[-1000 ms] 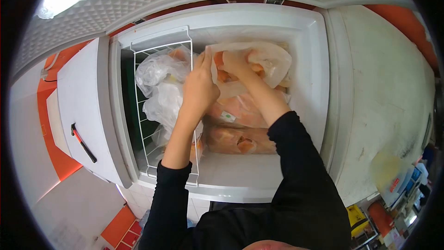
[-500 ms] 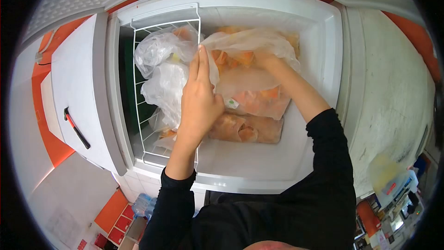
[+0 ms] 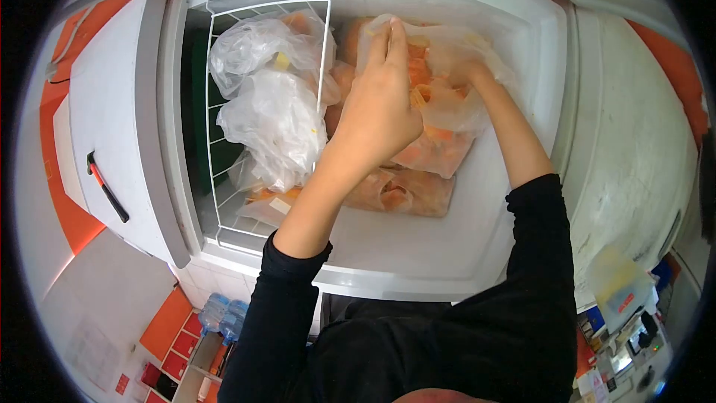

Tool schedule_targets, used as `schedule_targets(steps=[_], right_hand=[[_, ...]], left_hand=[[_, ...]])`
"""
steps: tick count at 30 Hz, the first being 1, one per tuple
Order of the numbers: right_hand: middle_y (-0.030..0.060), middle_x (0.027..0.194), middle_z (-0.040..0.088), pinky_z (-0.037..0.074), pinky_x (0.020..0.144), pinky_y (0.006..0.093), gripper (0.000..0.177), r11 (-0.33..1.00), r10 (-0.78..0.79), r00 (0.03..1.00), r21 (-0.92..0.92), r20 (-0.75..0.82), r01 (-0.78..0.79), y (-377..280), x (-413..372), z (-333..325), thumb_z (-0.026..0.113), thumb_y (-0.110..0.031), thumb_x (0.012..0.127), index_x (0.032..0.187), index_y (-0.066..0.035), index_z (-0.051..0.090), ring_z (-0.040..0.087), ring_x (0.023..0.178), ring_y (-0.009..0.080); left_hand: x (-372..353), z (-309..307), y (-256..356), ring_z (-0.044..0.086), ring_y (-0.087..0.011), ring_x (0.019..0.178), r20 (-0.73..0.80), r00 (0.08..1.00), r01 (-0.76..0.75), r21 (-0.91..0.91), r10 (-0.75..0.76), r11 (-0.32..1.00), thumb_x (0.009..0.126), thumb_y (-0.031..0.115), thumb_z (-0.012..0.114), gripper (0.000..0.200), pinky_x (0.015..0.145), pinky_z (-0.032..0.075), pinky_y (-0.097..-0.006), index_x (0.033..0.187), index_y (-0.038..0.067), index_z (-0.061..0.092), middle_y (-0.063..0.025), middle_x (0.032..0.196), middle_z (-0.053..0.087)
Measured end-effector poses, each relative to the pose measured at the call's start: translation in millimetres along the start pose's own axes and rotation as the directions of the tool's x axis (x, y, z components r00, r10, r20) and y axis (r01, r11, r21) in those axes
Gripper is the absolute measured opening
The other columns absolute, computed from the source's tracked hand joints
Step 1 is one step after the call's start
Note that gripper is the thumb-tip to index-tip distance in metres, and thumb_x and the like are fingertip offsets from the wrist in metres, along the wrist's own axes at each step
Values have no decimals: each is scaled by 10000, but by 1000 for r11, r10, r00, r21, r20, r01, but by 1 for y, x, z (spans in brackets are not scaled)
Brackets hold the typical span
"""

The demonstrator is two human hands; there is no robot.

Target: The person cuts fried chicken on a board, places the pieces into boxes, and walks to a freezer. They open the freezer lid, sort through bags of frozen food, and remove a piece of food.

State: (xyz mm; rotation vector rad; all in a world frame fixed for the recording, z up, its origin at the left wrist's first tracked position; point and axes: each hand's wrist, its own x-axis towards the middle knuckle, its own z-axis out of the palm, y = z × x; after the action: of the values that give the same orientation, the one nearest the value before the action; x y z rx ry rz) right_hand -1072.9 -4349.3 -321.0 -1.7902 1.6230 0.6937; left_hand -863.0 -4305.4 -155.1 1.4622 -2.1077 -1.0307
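Note:
Inside an open chest freezer (image 3: 485, 254) lies a cloudy plastic bag (image 3: 496, 60) with orange pieces in it. My left hand (image 3: 380, 97) is closed on the left edge of this bag, its fingers held together. My right hand (image 3: 468, 73) reaches into the bag's right part. Its fingers are hidden by plastic and contents. Under and in front of the bag are another bag of orange-pink food (image 3: 436, 153) and a flat wrapped pack (image 3: 418, 192). I cannot make out what the orange pieces are.
Left of my hands, a white wire basket (image 3: 326, 52) holds several crumpled plastic bags (image 3: 272, 127). The freezer's front rim (image 3: 388, 283) runs close to my body. A hammer-like tool (image 3: 107, 186) lies on a white surface at left; large water bottles (image 3: 224, 315) stand below.
My left hand has moved right and away from me, off the basket's side, with the bag's edge. My right hand has shifted right within the bag. The camera view has shifted a little.

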Motion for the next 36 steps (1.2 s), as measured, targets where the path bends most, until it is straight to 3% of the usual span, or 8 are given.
schedule_targets(steps=[13,15,20,22,24,28,30,36], right_hand=[[136,980,639,475,730,320,443,912,29,998,411,-53,-4,2,-74,1,633,-170,776,1193,-49,539,603,895,214],[129,1055,610,486,690,296,605,366,19,990,923,-140,124,3,-100,-13,650,-84,755,1310,-40,413,603,909,186],[107,1155,547,492,661,266,685,42,-208,929,946,-306,321,4,-119,-8,649,-40,758,1357,-45,318,601,923,167],[94,1158,544,492,646,262,656,-40,-274,890,928,-366,369,-1,-128,-10,642,-45,771,1348,-47,330,602,919,163],[63,1117,564,512,641,302,560,-316,-290,937,944,-194,97,-2,-133,-11,661,-188,787,1274,-50,422,608,897,185],[97,1035,609,510,643,333,478,-97,-83,969,969,-234,226,-16,-132,-4,630,-208,797,1215,-35,474,616,908,224],[88,899,642,490,580,308,333,631,215,843,729,-493,266,-26,-132,-3,631,-179,770,1057,-26,565,625,775,176],[200,922,630,482,700,417,386,916,169,900,402,-403,8,-30,-90,1,621,-147,735,1096,-24,559,606,820,357]], left_hand=[[-24,2,3,589,-281,733,64,998,15,-39,-12,999,617,-82,551,856,686,501,-301,1393,-8,196,-249,1399,262],[-23,6,3,588,-287,725,45,999,-15,-50,17,999,619,-81,550,841,684,501,-301,1387,-11,213,-252,1390,277],[-15,10,-3,595,-263,736,-105,981,-154,73,161,985,629,-67,562,801,671,499,-293,1370,-16,263,-236,1373,326],[-15,3,3,386,-401,1213,50,999,16,-216,-5,976,641,-21,601,788,928,421,-368,1341,-92,246,-292,1331,337],[-17,5,5,401,-398,1199,20,1000,-9,-200,13,980,654,-17,594,764,927,419,-362,1338,-86,262,-294,1316,358],[-16,16,-7,452,-384,1152,-123,984,-145,-170,125,975,683,-17,568,699,908,424,-344,1331,-64,310,-279,1284,418],[-17,13,-5,450,-323,1178,-132,987,-119,-187,95,975,680,-41,554,706,949,386,-326,1346,-26,318,-234,1305,423],[-21,-11,9,480,-352,1136,-125,990,-80,-149,61,986,685,-32,526,677,872,439,-324,1334,-40,330,-235,1319,411]])
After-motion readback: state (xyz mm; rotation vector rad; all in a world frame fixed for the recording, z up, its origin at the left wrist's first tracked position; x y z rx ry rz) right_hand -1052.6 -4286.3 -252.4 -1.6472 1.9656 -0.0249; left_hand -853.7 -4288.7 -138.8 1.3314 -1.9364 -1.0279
